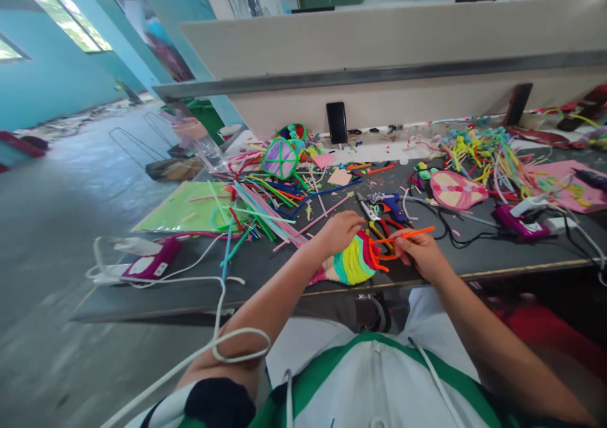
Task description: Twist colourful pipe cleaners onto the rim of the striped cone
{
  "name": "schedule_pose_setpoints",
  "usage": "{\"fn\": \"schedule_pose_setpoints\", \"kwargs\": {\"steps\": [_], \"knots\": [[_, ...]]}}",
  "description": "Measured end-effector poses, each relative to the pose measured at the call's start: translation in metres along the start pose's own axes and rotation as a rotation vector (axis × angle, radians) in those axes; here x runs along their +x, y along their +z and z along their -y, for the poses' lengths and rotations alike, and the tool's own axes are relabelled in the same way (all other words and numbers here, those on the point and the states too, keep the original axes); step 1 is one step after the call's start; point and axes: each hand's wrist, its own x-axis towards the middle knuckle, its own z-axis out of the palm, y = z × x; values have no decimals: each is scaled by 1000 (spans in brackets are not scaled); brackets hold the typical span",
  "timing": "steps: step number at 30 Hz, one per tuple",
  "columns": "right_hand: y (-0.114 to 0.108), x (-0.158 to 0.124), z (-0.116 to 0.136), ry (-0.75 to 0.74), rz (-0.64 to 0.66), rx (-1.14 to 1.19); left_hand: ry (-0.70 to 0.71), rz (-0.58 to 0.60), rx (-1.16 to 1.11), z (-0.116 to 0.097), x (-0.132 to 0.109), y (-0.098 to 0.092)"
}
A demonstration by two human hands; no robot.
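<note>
A striped piece (353, 262) made of pink, cream, teal, yellow and red pipe cleaners lies near the table's front edge. My left hand (340, 231) rests at its upper edge, with the fingers bent over; what they pinch is too small to make out. Orange pipe cleaners stick out from the right end of the piece. With my right hand (417, 249) I pinch an orange pipe cleaner (422, 232) just right of the piece. Behind and between my hands lie scissors (371, 213) and a blue glue gun (392, 207).
Loose pipe cleaners (265, 203) and a green sheet (180, 208) are at the left. A purple power block (154, 260) trails white cable. A phone (337, 123) leans on the back board. Black cords, a pink oval piece (458, 191) and another purple block (519, 224) are at the right.
</note>
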Motion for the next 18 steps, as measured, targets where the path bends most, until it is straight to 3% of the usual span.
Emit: {"fn": "schedule_pose_setpoints", "kwargs": {"steps": [5,12,18], "knots": [[-7,6,11,40,23,-74,-16,33,103,3,-4,20],[-14,10,18,50,20,123,4,47,85,4,-8,20],[-7,12,23,58,48,180,-70,60,142,-4,-13,15]]}}
